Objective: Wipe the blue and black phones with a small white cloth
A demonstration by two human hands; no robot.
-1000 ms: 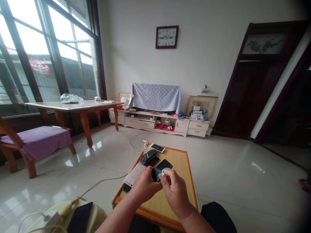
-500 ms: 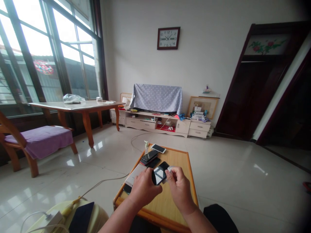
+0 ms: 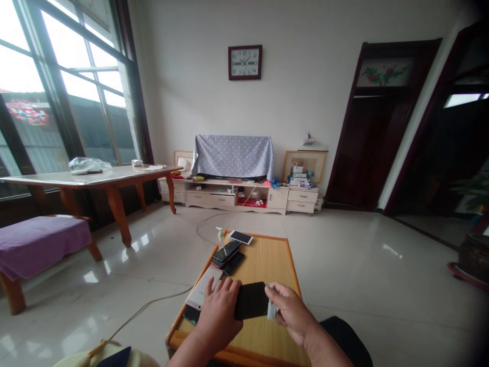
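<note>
My left hand (image 3: 222, 311) grips a dark phone (image 3: 251, 300) by its left end, thumb below and fingers above. At the phone's right edge, my right hand (image 3: 292, 308) pinches a small white wipe or cloth (image 3: 272, 310); its exact kind is hard to make out. Both hands are above a low wooden table (image 3: 267, 255). Left of my left hand lies a pale phone (image 3: 202, 290), partly over a dark one. Farther back sit stacked dark phones (image 3: 228, 251), a white phone (image 3: 241, 237) with a dark screen, and a clear pump bottle (image 3: 220, 238).
A pale stool (image 3: 139, 359) with a dark flat object and a cord is at the lower left. A bench with a purple cloth (image 3: 42, 239) and a larger table (image 3: 91, 176) stand left. Along the wall runs a TV cabinet (image 3: 210, 199). My knee (image 3: 346, 339) is at the right.
The view has swung to the right. The phone has turned and tilted, its screen reflection gone. My right hand has shifted with the white piece along the phone's right edge.
</note>
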